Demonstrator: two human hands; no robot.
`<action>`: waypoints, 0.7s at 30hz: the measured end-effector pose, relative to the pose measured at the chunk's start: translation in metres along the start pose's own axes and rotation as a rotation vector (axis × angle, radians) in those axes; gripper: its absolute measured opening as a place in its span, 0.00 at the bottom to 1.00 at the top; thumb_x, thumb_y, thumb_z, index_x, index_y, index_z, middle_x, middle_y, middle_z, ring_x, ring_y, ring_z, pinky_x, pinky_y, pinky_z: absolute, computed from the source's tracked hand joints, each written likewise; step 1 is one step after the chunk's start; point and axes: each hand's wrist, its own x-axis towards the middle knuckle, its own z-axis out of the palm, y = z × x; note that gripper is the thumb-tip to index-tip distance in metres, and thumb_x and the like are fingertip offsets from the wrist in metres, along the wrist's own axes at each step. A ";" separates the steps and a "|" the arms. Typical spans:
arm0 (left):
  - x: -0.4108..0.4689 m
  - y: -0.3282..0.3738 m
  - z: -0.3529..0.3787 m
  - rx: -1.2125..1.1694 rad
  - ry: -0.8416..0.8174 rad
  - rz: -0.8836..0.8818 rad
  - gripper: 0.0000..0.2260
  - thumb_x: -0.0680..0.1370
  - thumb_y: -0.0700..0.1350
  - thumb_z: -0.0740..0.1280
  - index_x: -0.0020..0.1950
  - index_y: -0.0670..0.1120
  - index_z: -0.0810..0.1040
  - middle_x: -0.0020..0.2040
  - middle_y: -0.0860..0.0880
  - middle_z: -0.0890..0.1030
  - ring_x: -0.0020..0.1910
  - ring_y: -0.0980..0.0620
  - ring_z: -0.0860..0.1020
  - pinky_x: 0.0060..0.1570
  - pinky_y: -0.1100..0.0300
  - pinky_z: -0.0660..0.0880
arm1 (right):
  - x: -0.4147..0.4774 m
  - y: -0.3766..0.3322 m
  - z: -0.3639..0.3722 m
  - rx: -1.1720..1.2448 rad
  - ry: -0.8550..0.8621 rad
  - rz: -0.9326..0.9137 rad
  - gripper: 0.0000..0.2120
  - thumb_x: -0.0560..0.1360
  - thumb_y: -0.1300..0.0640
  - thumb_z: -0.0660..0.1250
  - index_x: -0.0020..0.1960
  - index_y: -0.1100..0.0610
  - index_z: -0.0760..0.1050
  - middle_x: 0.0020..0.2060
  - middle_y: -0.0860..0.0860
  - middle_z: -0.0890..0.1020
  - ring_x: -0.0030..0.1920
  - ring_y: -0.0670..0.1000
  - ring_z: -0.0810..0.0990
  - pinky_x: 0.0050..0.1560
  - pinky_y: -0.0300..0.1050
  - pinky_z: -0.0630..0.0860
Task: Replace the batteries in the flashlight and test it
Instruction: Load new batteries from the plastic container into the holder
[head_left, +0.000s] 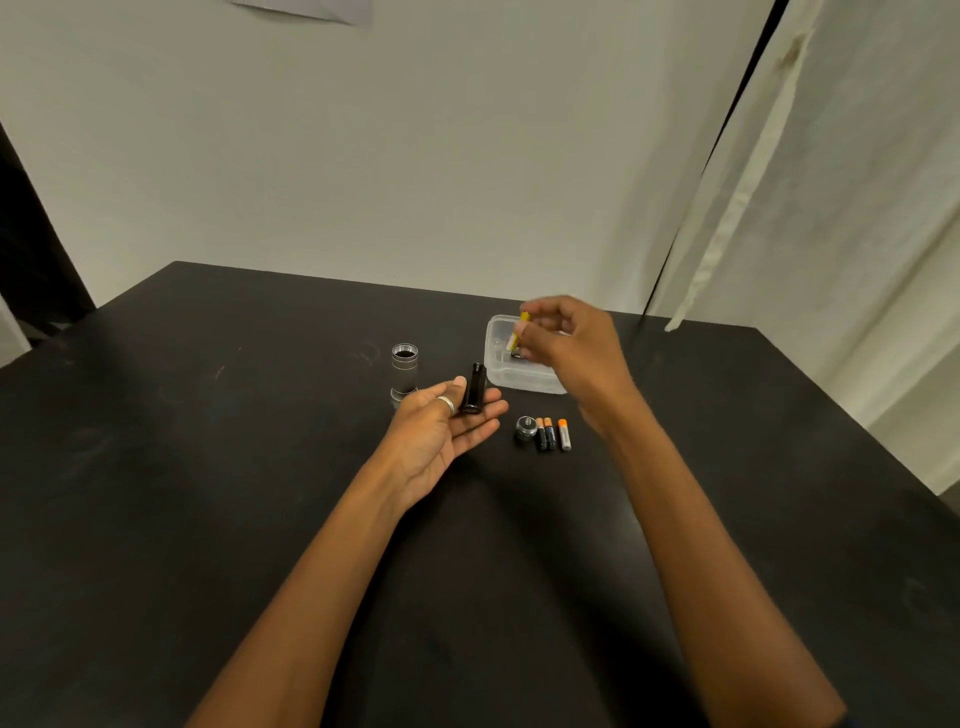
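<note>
3 batteries are lying side by side just next to the end cap, under the right wrist and on the near side of its fingertips. Judging by that row, the old cells are already out.

The right hand is pinching a yellow battery, with thumb and fingertips clamped on it above the clear plastic tub. That battery is hanging roughly upright, slightly tilted.

The left hand is lying palm up, its thumb pressing a black battery holder against the outstretched fingers. The holder's long axis is running along those fingers, pointing away from the person. It is sitting left of the right fingertips and nearer the person, close but not touching.

The next move is probably hinging on this: the battery needs carrying down and left, then turning parallel to the holder.

The flashlight body is standing open end up just beyond the left thumb.
</note>
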 end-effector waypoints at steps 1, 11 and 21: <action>-0.001 0.000 0.000 0.012 -0.001 0.007 0.15 0.86 0.43 0.59 0.69 0.36 0.74 0.52 0.42 0.87 0.53 0.46 0.86 0.46 0.56 0.84 | -0.010 0.005 0.001 0.044 0.026 0.013 0.09 0.76 0.62 0.74 0.56 0.56 0.83 0.48 0.55 0.86 0.48 0.53 0.87 0.51 0.49 0.85; 0.000 -0.003 -0.001 0.070 0.010 0.047 0.13 0.86 0.44 0.61 0.61 0.37 0.79 0.52 0.42 0.86 0.51 0.49 0.86 0.49 0.57 0.83 | -0.047 0.019 0.023 -0.095 0.106 -0.146 0.06 0.75 0.59 0.77 0.51 0.57 0.84 0.44 0.47 0.87 0.46 0.44 0.86 0.47 0.35 0.81; 0.005 -0.006 -0.008 0.093 0.050 0.075 0.12 0.86 0.45 0.61 0.58 0.39 0.81 0.45 0.44 0.86 0.42 0.54 0.85 0.48 0.57 0.83 | -0.053 0.028 0.027 -0.415 0.043 -0.508 0.04 0.74 0.61 0.77 0.47 0.60 0.83 0.41 0.45 0.83 0.41 0.39 0.81 0.43 0.29 0.77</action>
